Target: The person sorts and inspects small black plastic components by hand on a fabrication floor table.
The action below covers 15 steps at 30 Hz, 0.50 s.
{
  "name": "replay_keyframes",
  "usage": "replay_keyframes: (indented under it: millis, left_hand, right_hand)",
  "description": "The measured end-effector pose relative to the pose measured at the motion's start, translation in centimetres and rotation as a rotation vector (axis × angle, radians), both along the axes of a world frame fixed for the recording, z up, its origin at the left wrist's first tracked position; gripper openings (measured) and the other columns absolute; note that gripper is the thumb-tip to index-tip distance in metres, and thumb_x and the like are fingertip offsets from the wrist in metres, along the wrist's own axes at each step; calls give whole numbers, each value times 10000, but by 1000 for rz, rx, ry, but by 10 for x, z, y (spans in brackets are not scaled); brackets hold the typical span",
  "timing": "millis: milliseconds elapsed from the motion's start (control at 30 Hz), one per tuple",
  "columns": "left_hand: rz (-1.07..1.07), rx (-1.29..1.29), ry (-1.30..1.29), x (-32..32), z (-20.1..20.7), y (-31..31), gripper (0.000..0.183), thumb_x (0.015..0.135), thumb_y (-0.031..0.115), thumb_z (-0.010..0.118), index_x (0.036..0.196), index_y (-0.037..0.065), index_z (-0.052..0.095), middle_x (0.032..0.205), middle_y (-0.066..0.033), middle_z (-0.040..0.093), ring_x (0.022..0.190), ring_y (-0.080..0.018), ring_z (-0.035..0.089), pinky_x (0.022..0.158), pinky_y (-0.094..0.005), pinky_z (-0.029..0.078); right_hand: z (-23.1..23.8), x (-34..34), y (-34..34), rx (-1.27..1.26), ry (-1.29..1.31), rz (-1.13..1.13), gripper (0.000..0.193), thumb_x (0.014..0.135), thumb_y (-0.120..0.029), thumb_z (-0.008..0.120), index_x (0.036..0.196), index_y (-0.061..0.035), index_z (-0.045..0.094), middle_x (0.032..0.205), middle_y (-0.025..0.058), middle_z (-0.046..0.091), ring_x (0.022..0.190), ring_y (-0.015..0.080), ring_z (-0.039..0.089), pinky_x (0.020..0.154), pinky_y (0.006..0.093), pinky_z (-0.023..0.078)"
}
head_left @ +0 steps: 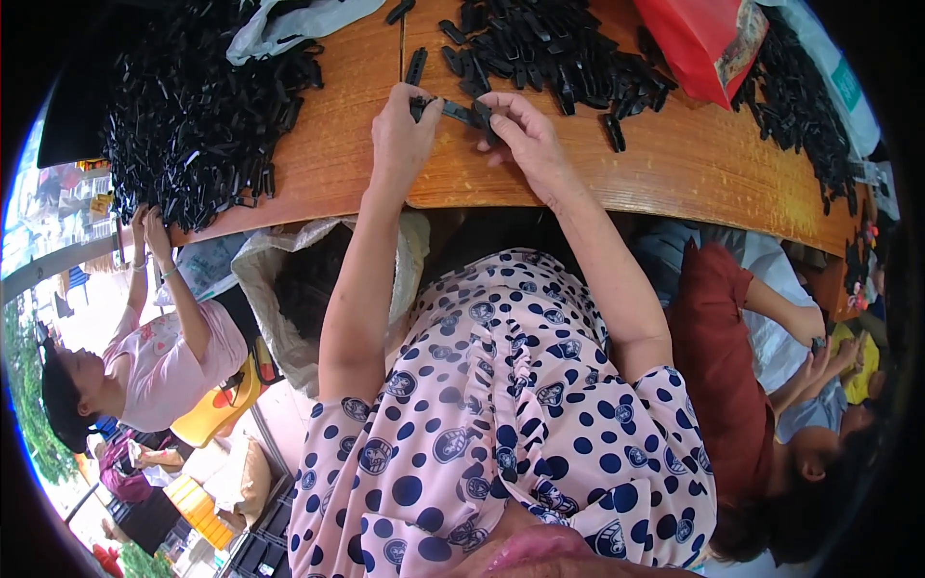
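Note:
Above the near edge of the table, my left hand (403, 130) pinches a slim black plastic piece (456, 111) between thumb and fingers. That piece reaches across to my right hand (532, 143), whose thumb and fingers close on a second black plastic piece (484, 121). The two pieces meet or overlap between my hands; whether they are joined I cannot tell. Just beyond my left fingers a narrow black strip (416, 65) with small holes points away from me. Beyond my right hand spreads a loose pile of black clip-like plastic pieces (544, 48).
A large heap of black pieces (198, 125) covers the table's left. At the right are a red bag (696, 43) and another heap (795, 101). A white sack (265, 260) stands below the edge. Co-workers sit at left (159, 366) and right (718, 356).

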<state>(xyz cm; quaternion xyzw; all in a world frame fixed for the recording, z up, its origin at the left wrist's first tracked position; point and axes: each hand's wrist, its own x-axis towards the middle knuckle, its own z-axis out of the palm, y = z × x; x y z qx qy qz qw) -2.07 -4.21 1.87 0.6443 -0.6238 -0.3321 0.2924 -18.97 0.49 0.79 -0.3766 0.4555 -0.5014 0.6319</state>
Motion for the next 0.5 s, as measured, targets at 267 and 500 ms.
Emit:
replay_keyframes:
  millis: [267, 500]
  left_hand:
    - [5, -177, 270, 0, -9, 17, 166, 850, 89, 677, 973, 19, 590, 816, -18, 592, 701, -81, 568, 541, -221, 441]
    - [-17, -103, 489, -15, -11, 32, 202, 843, 105, 695, 1024, 43, 629, 846, 12, 591, 675, -41, 512, 478, -179, 412]
  right_hand:
    - [-11, 10, 4, 84, -130, 5, 224, 953, -139, 533, 1140, -31, 594, 807, -8, 586, 668, 51, 536, 520, 184, 410]
    - [-19, 21, 6, -37, 112, -227, 218, 967, -166, 521, 1011, 9, 645, 663, 8, 584, 536, 50, 497, 478, 192, 384]
